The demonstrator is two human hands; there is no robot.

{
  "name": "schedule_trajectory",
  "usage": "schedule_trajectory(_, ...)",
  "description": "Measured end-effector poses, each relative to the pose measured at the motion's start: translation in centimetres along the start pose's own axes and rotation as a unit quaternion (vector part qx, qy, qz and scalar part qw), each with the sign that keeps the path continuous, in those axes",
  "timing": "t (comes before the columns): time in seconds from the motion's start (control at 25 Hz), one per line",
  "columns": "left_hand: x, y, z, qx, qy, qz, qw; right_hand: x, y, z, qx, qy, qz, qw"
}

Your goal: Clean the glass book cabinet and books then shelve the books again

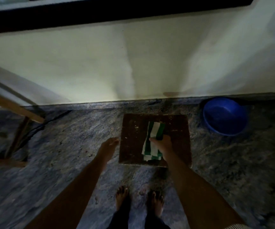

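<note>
Two arms (77, 187), one cloth (152, 141), one basin (225, 115).

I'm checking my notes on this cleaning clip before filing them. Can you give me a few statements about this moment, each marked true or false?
1. The right hand grips the striped cloth. True.
2. The striped cloth lies inside the blue basin. False: it lies on the dark brown board; the basin stands apart to the right, by the wall.
3. The left hand holds a book. False: it is open and holds nothing, beside the board's left edge.
4. The person stands on bare feet on the stone floor. True.
</note>
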State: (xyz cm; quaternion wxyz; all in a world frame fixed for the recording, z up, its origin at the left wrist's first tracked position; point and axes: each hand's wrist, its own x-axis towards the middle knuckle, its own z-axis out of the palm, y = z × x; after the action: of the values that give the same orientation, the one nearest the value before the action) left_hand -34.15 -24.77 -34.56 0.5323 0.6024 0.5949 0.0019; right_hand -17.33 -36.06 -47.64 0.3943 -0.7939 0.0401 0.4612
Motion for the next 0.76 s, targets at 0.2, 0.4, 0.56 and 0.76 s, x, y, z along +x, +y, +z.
schedule_trajectory(0.2, -7.0, 5.1, -5.1, -0.147, -0.023, 0.061, 0.987, -12.7, -7.6, -4.8, 0.063, -0.050, -0.164, 0.983)
schedule_trajectory(0.4, -14.0, 10.2, -10.5, -0.257, -0.092, 0.150, 0.950, -23.8, -17.1, -6.1, 0.135, -0.170, -0.302, 0.928)
schedule_trajectory(0.56, -15.9, 14.5, -13.0, -0.324, -0.124, 0.151, 0.926, -29.5, -23.1, -3.8, 0.141, -0.286, -0.326, 0.890)
schedule_trajectory(0.76, -15.0, 18.0, -17.4, -0.436, -0.125, 0.186, 0.872, -32.4, -28.4, 1.7, 0.046, -0.148, -0.427, 0.891)
